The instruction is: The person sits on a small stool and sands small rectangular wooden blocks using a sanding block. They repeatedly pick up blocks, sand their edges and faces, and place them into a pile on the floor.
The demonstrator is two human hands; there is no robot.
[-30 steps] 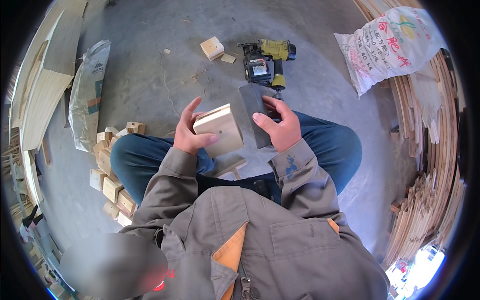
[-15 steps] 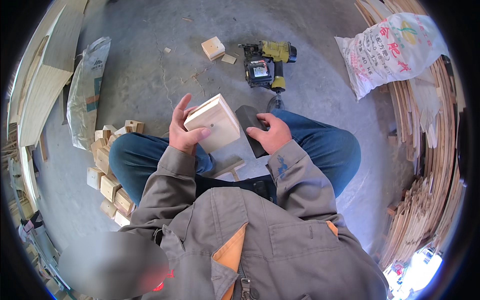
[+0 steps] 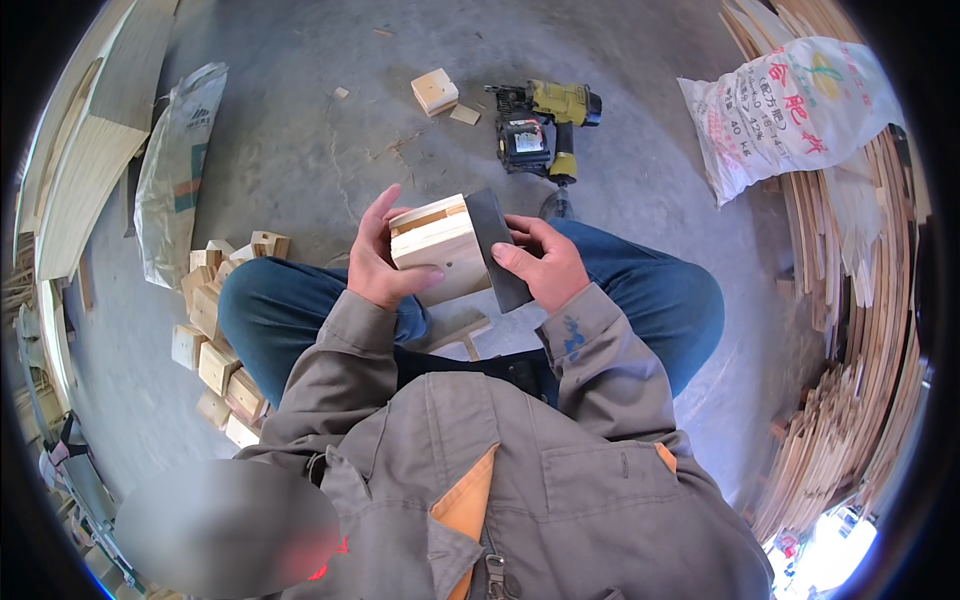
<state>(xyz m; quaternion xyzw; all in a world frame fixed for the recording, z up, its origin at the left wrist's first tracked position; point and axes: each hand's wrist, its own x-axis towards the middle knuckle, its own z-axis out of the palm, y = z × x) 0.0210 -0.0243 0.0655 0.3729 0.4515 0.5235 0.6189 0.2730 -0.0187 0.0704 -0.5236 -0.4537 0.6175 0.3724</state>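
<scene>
The layered wooden block [image 3: 462, 252], gripped in the left hand [image 3: 379, 264] against a dark slab [image 3: 488, 222] the right hand [image 3: 551, 266] clasps, seems light, rigid and sturdy, best held across its broad faces.

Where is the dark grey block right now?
In the head view, the dark grey block is in the right hand, at the right side of the wooden block held in the left hand.

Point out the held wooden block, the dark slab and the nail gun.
Wooden block [image 3: 445, 250]: head view, on its pale flat face.
Dark slab [image 3: 488, 225]: head view, on its broad face.
Nail gun [image 3: 556, 102]: head view, on its yellow-green body.
</scene>
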